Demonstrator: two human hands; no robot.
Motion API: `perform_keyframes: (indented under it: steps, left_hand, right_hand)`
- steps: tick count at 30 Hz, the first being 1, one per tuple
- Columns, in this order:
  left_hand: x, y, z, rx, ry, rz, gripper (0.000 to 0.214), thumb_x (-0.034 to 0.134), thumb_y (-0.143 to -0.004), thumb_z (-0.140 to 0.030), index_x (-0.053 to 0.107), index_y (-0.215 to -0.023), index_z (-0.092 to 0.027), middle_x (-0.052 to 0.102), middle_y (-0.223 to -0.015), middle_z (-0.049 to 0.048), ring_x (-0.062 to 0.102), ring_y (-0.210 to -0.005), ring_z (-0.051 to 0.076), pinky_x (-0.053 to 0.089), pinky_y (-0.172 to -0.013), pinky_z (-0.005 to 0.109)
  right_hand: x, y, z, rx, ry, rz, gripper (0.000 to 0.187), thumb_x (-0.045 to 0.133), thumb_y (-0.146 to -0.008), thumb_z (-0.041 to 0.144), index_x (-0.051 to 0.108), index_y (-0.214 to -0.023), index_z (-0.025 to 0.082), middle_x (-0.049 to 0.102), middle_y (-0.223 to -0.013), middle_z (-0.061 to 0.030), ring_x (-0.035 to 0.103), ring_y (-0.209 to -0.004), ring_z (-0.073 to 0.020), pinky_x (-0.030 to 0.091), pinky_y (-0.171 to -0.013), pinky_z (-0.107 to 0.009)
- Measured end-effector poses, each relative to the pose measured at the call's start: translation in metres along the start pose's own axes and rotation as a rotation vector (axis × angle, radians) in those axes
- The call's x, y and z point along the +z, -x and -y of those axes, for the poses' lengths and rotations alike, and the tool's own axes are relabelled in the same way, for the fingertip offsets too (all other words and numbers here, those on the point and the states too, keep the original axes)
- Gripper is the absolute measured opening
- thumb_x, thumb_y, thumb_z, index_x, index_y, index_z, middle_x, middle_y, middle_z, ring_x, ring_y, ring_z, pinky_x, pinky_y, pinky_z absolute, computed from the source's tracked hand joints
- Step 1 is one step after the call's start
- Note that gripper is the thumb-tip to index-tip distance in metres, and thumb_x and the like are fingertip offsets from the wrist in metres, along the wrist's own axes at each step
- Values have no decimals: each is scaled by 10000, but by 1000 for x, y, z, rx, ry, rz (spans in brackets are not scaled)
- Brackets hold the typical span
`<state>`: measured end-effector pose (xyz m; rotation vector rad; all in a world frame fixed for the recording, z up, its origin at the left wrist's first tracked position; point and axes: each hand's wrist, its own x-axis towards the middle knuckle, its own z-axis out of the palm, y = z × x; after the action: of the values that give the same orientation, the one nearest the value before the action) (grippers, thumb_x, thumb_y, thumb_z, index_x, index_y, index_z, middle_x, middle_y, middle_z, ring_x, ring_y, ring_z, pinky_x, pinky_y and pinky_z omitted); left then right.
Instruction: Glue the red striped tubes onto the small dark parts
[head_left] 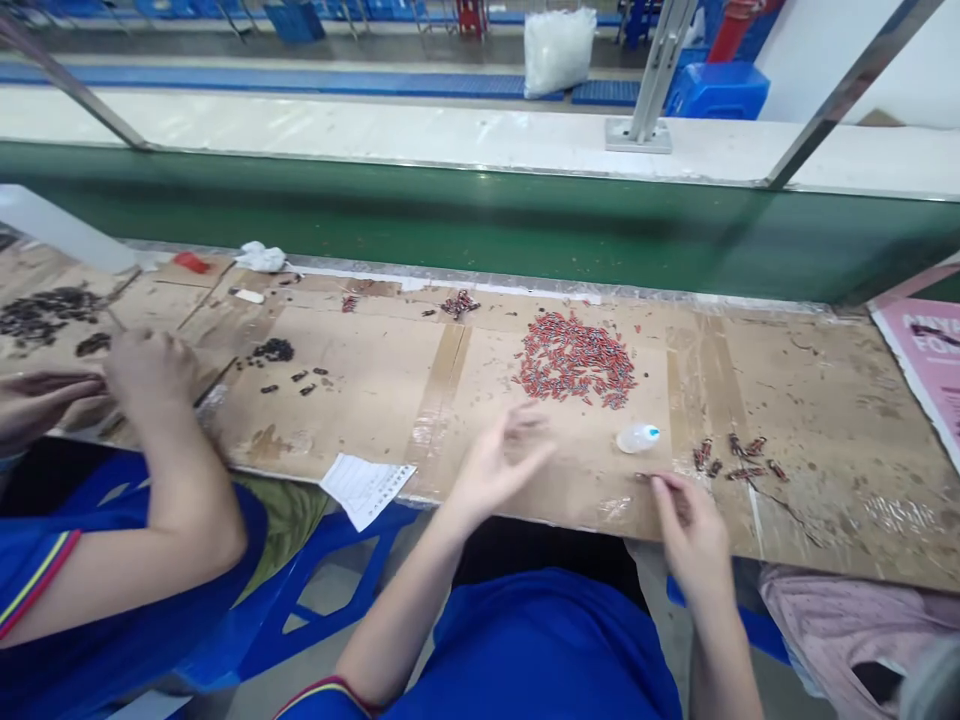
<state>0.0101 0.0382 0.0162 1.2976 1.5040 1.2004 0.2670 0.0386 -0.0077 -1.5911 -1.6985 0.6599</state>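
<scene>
My left hand [501, 462] hovers over the cardboard just below a large pile of small red-and-grey parts [576, 358]. Its thumb stands apart from the curled fingers, and nothing shows between them. Near the table's front edge, my right hand [691, 518] pinches a small dark part [643, 476] between thumb and fingertips; its exact kind is too small to make out. Just above that hand lies a translucent plastic bottle [637, 438] with a blue tip. To its right are several dark red-and-black pieces [742, 458], loosely scattered.
Cardboard [360, 370] covers the long bench, with a green belt [450, 215] behind it. At the left, a co-worker's hand [150, 370] is near dark parts [49, 312]. A paper slip [366, 488] overhangs the front edge. Metal posts [651, 70] rise behind.
</scene>
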Motion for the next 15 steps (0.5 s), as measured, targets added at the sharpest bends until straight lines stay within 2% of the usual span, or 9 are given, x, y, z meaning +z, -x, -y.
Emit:
perform_keyframes:
  steps: [2,4,5,7,9,11,13,15]
  left_hand:
    - [-39,-16,9,11,-203,-281,436,665,-783,-344,530,-1171,-200,666,-1149,130,619,-1100,263,459,-973,458]
    - [-84,-30,20,-51,-423,-566,390,642,-790,-326,539,-1137,-179,613,-1211,157,533,-1211,309,379,-1045,520]
    - [-106,-35,26,-111,-536,-671,390,644,-788,-318,537,-1131,-167,579,-1250,176,471,-1269,340,318,-1077,560]
    - [-146,-40,35,-287,-709,-806,427,671,-776,-344,527,-1132,-157,467,-1365,210,339,-1346,412,232,-1077,643]
    - [-177,-40,43,-399,-792,-849,464,657,-795,-425,497,-1132,-149,372,-1426,220,251,-1372,445,236,-1045,672]
    - [-198,-38,50,-473,-808,-799,552,674,-762,-517,467,-1121,-152,431,-1341,201,261,-1347,438,271,-1020,671]
    - [-211,-36,57,-508,-814,-772,538,735,-697,-496,488,-1033,-156,517,-1190,166,312,-1300,426,288,-1028,646]
    - [-218,-36,66,-479,-846,-738,398,737,-687,-431,514,-893,-174,558,-996,111,380,-1230,399,304,-1036,610]
  right_hand:
    - [-15,-9,-19,29,138,-191,385,511,-870,527,683,-874,182,692,-911,-122,647,-860,-268,525,-801,-438]
    - [-26,-20,-32,42,239,-309,478,469,-874,566,696,-982,159,681,-984,-156,630,-952,-306,491,-875,-499]
    - [-29,-25,-35,41,291,-354,544,465,-863,596,688,-1058,140,666,-1041,-182,609,-1015,-337,465,-913,-536]
    - [-29,-33,-35,35,355,-408,655,474,-842,633,643,-1194,108,622,-1151,-226,555,-1121,-385,414,-968,-588]
    - [-25,-36,-31,27,350,-431,679,507,-830,628,613,-1252,107,593,-1203,-237,538,-1146,-393,410,-978,-599]
    - [-18,-35,-26,6,283,-418,613,537,-836,586,619,-1244,136,597,-1193,-216,551,-1129,-368,467,-932,-567]
    - [-12,-32,-21,-15,212,-390,541,563,-838,545,636,-1209,158,608,-1161,-193,566,-1104,-340,523,-866,-523]
    - [-6,-31,-16,-39,157,-361,489,578,-835,523,654,-1163,168,617,-1128,-174,580,-1079,-320,554,-819,-490]
